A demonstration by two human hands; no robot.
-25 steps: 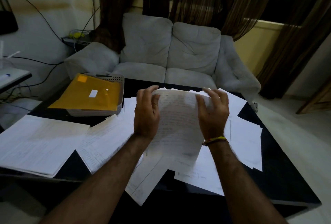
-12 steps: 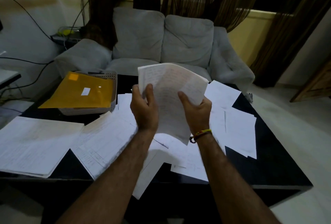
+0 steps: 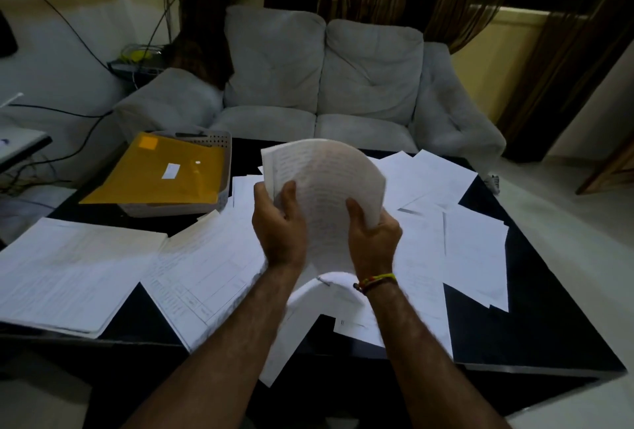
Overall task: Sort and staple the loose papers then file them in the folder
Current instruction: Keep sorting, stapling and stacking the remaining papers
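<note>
I hold a bundle of handwritten sheets (image 3: 322,188) upright above the middle of the black table (image 3: 535,318). My left hand (image 3: 279,226) grips its left edge with the thumb on the front page. On the right side my right hand (image 3: 374,240) grips it too, and the top curls over to the right. Loose white papers (image 3: 473,246) lie scattered across the table under and around my hands. A yellow folder (image 3: 161,174) rests on a grey perforated tray (image 3: 224,167) at the back left. No stapler is visible.
A thick stack of printed pages (image 3: 68,270) sits at the table's left front, with a ruled form sheet (image 3: 206,267) beside it. A grey sofa (image 3: 322,85) stands right behind the table. Cables and a small shelf (image 3: 137,65) are at the left wall.
Both hands lifted the bundle off the table and raised it upright. Since half a second ago its top has bent over to the right.
</note>
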